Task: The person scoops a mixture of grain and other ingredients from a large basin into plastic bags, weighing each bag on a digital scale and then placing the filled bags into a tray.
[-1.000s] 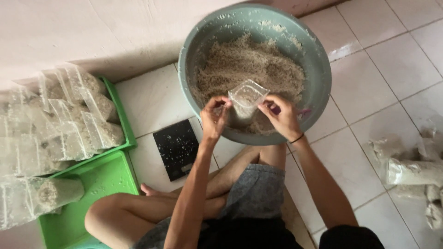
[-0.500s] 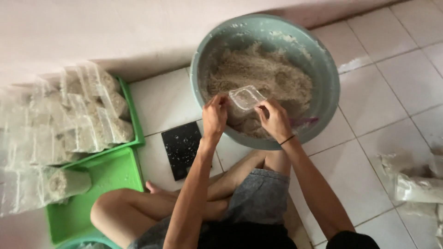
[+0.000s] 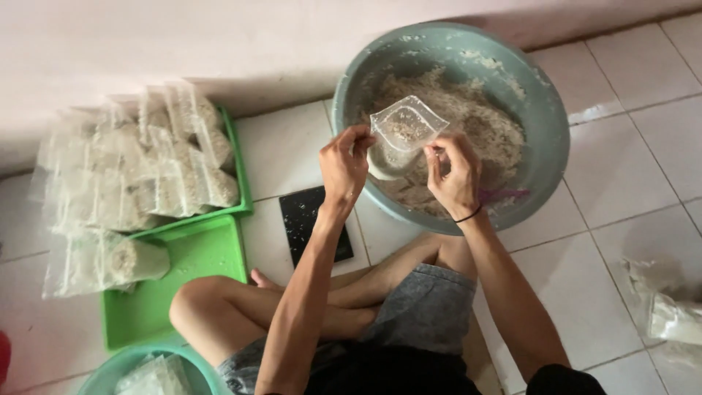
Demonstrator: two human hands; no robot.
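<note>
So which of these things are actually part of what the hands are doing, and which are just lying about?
In use:
- left hand and right hand, holding open a small clear bag
- grey basin of pale crumbly mix

Lying about:
- filled bags on green trays
- black scale
- loose bags on the floor

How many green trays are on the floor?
2. One green tray sits by the wall, heaped with filled bags. The other green tray lies just in front of it, holding one filled bag. More may be out of view.
</note>
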